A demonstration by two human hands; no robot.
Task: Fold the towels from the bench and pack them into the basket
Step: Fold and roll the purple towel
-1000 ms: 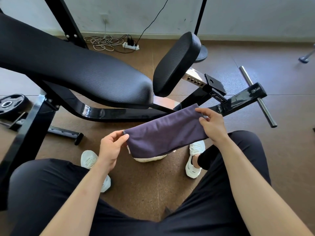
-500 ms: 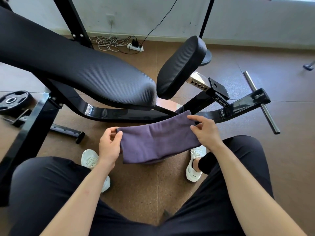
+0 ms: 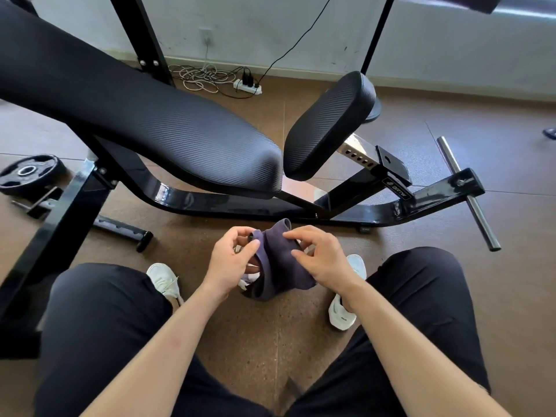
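Both my forearms reach forward between my knees, hands close together; left hand (image 3: 230, 263) and right hand (image 3: 326, 261) each pinch the towel (image 3: 275, 266) with curled fingers (image 3: 301, 235)

Gym room, padded weight bench (image 3: 168, 127), weight plate (image 3: 28, 173) on brown rubber floor (image 3: 511, 281)

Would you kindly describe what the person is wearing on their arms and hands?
The left forearm and right forearm are bare, no sleeve in view. The left hand and right hand show no gloves, rings or watch.
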